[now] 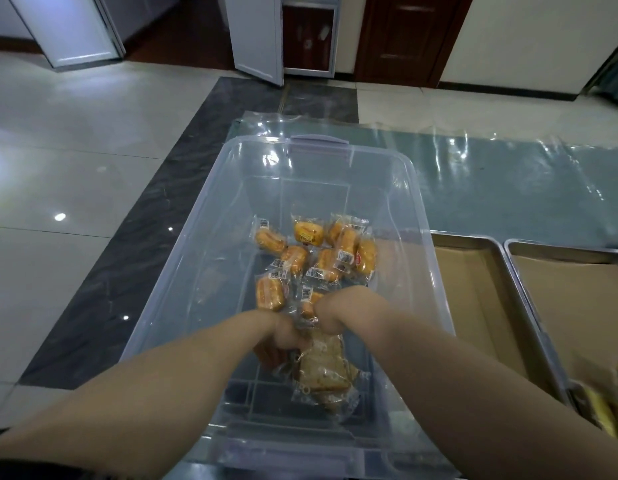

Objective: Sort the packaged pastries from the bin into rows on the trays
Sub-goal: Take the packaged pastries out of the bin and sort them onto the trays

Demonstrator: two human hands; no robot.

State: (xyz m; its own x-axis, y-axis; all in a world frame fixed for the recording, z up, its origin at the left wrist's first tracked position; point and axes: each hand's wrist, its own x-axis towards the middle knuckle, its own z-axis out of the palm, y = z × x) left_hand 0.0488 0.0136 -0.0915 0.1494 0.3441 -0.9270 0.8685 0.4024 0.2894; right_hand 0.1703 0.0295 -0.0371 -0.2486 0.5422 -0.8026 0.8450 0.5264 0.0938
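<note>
A clear plastic bin (418, 216) stands on the floor in front of me. Several orange packaged pastries (330, 252) lie loose on its bottom. Both my hands reach down into the bin, close together. My left hand (287, 336) has its fingers curled round a dark brown packaged pastry (269, 355). My right hand (330, 315) is bent down with curled fingers at the top of a pack of brown sliced cake (323, 374); its fingertips are hidden. Right of the bin lie two metal trays (508, 289), (529, 252) lined with cardboard.
A few yellow packaged pastries (609, 407) sit at the near end of the trays, bottom right. A clear plastic sheet (491, 174) covers the floor beyond the bin and trays. Glossy tiled floor spreads to the left; doors and a white cabinet stand at the far wall.
</note>
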